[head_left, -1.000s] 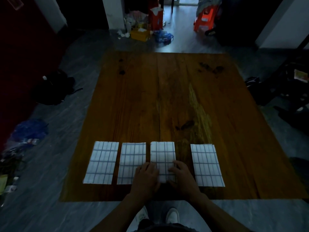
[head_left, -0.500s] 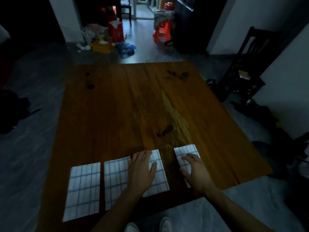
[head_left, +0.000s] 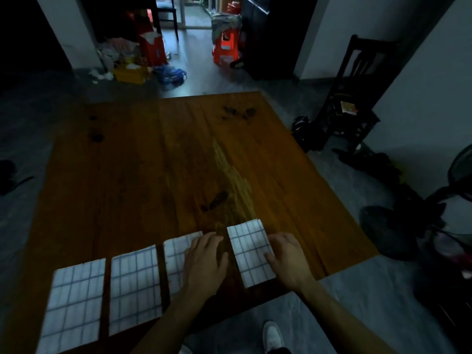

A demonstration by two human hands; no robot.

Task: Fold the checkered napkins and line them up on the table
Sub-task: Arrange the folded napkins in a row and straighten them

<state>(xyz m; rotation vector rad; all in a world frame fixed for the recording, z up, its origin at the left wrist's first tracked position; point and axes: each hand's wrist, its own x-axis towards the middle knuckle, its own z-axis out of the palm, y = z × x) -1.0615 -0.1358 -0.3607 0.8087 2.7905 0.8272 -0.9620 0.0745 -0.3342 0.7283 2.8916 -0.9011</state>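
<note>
Several folded white napkins with a blue check lie in a row along the near edge of the wooden table [head_left: 178, 154]. The rightmost napkin [head_left: 249, 247] has my right hand [head_left: 287, 259] at its right edge, fingers bent and touching the cloth. My left hand [head_left: 204, 261] lies flat with spread fingers on the right part of the third napkin [head_left: 176, 254], reaching into the gap between the two. Left of these lie a second napkin [head_left: 135, 287] and the leftmost napkin [head_left: 74, 305], both untouched.
A dark wooden chair [head_left: 355, 98] stands off the table's far right corner, with dark bags on the floor by it. A red stool [head_left: 226, 47], a yellow box [head_left: 130, 74] and clutter sit beyond the far edge. My shoe [head_left: 273, 335] shows below the table's near edge.
The view has swung right. My hands left the third napkin's near end; the right went to the rightmost napkin, which now shows uncovered, and the left lies flat on the third.
</note>
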